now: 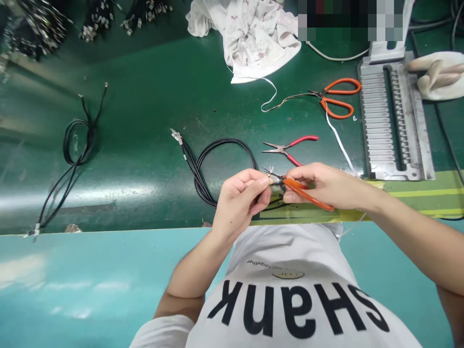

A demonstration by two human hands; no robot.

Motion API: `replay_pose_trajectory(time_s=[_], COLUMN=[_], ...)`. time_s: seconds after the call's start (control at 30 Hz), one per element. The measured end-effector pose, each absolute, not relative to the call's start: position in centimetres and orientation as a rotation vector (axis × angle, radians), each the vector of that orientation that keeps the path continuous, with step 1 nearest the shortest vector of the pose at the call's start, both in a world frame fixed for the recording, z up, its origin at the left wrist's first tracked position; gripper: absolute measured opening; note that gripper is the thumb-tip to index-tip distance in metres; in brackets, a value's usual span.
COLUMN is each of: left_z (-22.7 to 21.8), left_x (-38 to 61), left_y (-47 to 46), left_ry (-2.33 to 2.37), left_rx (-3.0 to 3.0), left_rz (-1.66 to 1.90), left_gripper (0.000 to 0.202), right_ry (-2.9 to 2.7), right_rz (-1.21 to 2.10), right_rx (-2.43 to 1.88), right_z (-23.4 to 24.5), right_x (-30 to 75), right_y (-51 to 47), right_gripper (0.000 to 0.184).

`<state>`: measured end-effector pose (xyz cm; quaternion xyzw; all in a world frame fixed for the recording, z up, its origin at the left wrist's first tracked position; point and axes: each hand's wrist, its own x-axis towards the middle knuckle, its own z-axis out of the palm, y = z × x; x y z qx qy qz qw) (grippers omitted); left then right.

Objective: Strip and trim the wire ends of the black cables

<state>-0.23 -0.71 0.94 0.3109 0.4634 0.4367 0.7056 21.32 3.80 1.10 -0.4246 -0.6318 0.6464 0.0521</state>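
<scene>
My left hand (241, 198) is closed in a pinch on the end of a black cable (224, 145) whose loop lies on the green bench behind it. My right hand (321, 186) grips orange-handled pliers (308, 193), their jaws meeting the cable end between my two hands. The cable's other end carries small metal terminals (176, 136) lying farther left.
Red-handled needle-nose pliers (290, 147) lie just behind my hands. Orange scissors (337, 99), a white cloth (253, 36) and a metal slotted fixture (395, 121) sit at the back right. Another black cable (72, 154) lies at left. Bundles of cables (36, 29) fill the far left corner.
</scene>
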Motion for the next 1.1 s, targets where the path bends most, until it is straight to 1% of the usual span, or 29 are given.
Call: replay_pose_trajectory(time_s=[0.1,0.27,0.6,0.73,0.93,1.1], left_z=[1.2,1.0,0.7,0.2,-0.4,-0.7], left_x=[-0.4,0.1,1.7,2.0,2.1,2.2], left_y=[-0.6,-0.8,-1.4,-1.7,-2.1,-2.3], left_ry=[1.028,1.058,1.293,1.363,1.438,1.518], left_rx=[0.712,0.768,0.945,1.13,1.479,1.675], left_rz=[0.99,1.011,1.046,1.101,1.16,1.171], left_gripper=[0.018,0.02,0.022,0.017,0.006,0.002], right_ry=[-1.895,-1.85,-1.852,-1.817,-1.729,-1.765], right_rz=[2.029,2.11,2.117,2.145,2.248,2.163], right_rx=[-1.288,-1.172,-1.174,-1.166,-1.007,-1.137], right_z=[1.0,1.0,1.0,0.9,1.0,0.8], right_x=[22.2,23.0,22.5,22.5,22.4,22.5], right_y=[3.6,3.1,2.9,2.9,3.1,2.8], right_gripper=[0.043,0.037,0.047,0.047,0.048,0.047])
